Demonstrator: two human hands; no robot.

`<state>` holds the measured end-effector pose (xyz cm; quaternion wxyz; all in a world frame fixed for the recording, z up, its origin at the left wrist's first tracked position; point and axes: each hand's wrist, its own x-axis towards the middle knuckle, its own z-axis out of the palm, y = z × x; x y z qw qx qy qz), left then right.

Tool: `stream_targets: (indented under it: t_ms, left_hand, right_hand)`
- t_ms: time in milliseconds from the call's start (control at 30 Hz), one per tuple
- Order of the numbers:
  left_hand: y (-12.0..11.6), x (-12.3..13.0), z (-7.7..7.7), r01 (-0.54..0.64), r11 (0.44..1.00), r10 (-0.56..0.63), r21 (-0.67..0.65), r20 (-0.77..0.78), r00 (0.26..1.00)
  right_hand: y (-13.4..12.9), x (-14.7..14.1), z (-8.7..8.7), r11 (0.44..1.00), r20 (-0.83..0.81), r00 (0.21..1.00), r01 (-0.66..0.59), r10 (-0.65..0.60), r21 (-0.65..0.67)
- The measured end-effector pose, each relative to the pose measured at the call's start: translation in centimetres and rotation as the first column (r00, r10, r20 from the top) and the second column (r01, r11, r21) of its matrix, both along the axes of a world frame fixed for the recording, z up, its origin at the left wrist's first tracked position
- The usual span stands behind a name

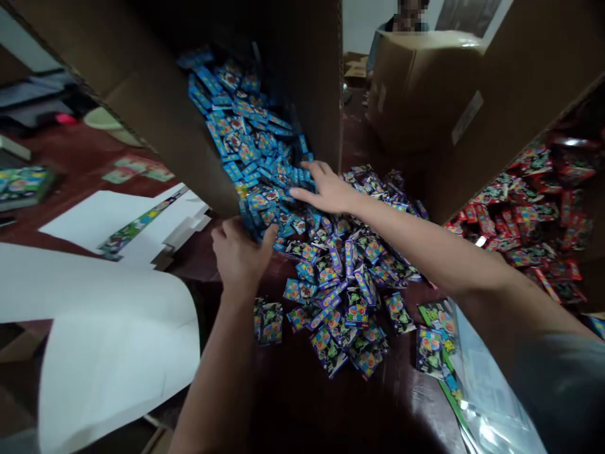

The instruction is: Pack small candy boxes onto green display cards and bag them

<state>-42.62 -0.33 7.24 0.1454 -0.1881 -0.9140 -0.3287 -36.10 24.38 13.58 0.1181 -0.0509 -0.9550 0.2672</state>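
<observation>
Small blue candy-like packets point(250, 145) lie heaped inside an upright cardboard box point(155, 120) and spill out of its open front. My right hand point(326, 189) rests on the right side of this blue heap, thumb and fingers apart. At the lower left edge of the heap is my left hand point(242, 252), its thumb spread away from the fingers, beside the box's bottom corner. Neither hand visibly grips a packet; the left fingertips are partly hidden. Purple-and-black packets point(350, 271) form a loose pile below and under my right forearm, mixing with blue ones.
A second cardboard box section point(501, 120) at right holds red packets point(529, 208). White card sheets point(123, 340) lie at left with a printed strip point(142, 221). Clear plastic with printed sheets point(491, 378) sits lower right. Behind a large carton point(401, 82) is a person point(378, 47).
</observation>
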Motion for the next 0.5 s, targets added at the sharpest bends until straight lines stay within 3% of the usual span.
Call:
stream_targets:
  t_ms: [67, 167, 267, 367, 500]
  left_hand:
    - [-0.2, 0.8, -2.5, -0.063, 0.997, 0.062, 0.046, 0.018, 0.998]
    - [1.0, 0.4, -5.1, -0.1, 0.982, 0.083, 0.163, 0.109, 0.991]
    - [3.2, -0.2, -6.3, -0.146, 0.948, 0.086, 0.281, 0.217, 0.972]
    - [5.0, -0.3, -6.8, -0.229, 0.917, 0.109, 0.326, 0.347, 0.932]
    - [5.3, -0.4, -6.9, -0.261, 0.877, 0.061, 0.404, 0.445, 0.893]
  right_hand:
    - [-0.7, -5.9, -0.6, 0.998, 0.122, 0.992, 0.026, -0.033, 0.058]
    - [-2.3, -11.2, -1.8, 0.999, 0.23, 0.973, 0.01, -0.02, 0.046]
    - [-3.3, -13.6, -2.9, 0.991, 0.236, 0.963, 0.13, -0.13, 0.017]
    - [-3.0, -14.8, -3.7, 0.947, 0.218, 0.921, 0.31, -0.322, 0.089]
    - [-1.4, -16.2, -3.8, 0.93, 0.277, 0.889, 0.337, -0.365, 0.144]
